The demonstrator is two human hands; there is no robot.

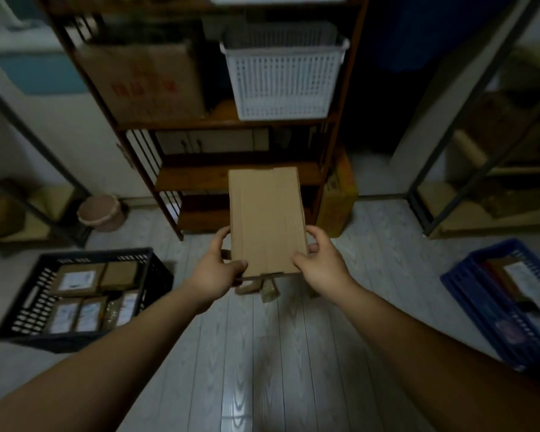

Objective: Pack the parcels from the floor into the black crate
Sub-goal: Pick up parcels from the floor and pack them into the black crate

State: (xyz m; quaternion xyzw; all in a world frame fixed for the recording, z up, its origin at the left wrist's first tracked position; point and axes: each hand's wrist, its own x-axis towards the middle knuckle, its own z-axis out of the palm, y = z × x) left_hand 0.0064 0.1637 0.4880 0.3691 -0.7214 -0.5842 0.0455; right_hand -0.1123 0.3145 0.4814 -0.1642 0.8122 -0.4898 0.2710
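The pale plank floor [262, 353] ran ahead of me to a dark shelf unit [231, 182]. On it, low to my left, stood the black crate [156, 275], already part filled with labelled parcels [75, 282] lying flat. A blue crate [462, 279] stood well apart on my right.

Between the two, straight ahead and clear of the floor, I held one flat cardboard parcel [267, 219], broad face up. Its long axis pointed away from me toward the shelf unit.

My left grip [215, 269] clasped the near left corner, thumb on the top face. My right grip [321, 263] clasped the near right corner likewise, so the far end hung unsupported.

The black crate lay left of and below the parcel, nearer my left grip. I judged the move would be a swing left and down.

A few small packets [267, 289] lay on the floor beneath the near edge, partly hidden.
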